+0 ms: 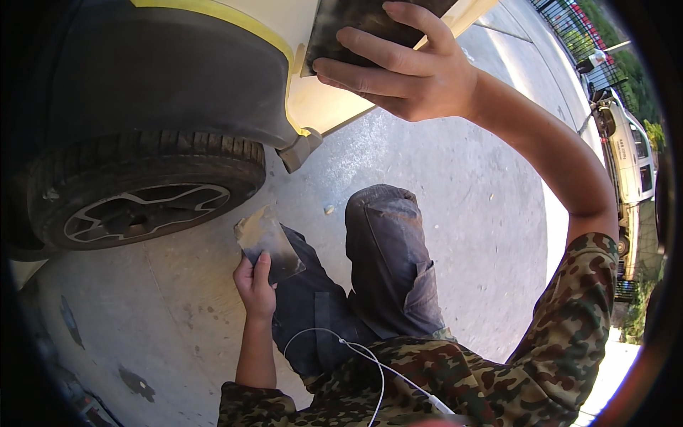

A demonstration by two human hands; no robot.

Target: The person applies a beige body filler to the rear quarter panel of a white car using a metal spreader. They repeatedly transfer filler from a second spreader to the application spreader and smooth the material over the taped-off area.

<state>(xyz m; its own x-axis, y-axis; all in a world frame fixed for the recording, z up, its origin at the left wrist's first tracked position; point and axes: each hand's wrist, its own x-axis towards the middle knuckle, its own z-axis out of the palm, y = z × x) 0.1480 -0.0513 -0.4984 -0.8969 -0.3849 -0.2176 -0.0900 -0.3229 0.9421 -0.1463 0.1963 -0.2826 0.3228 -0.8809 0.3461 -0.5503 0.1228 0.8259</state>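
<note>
My left hand (255,283) is closed on a flat metal putty spreader (284,255), thumb on its face; beige filler covers its far end. It is held low, above my left leg, apart from the car. My right hand (402,71) is raised to the car's pale body panel (324,99), its fingers spread across a dark, flat, rectangular spreader (333,32) that lies along the panel. My right thumb is hidden. Yellow masking tape (290,92) edges the panel beside the black wheel arch trim (171,71).
A tyre with a spoked wheel (146,210) stands at left under the trim. Pale concrete floor (491,220) spreads around my bent legs (388,263). A white cable (377,363) hangs across my lap. Another vehicle (629,164) and a fence (569,32) are at far right.
</note>
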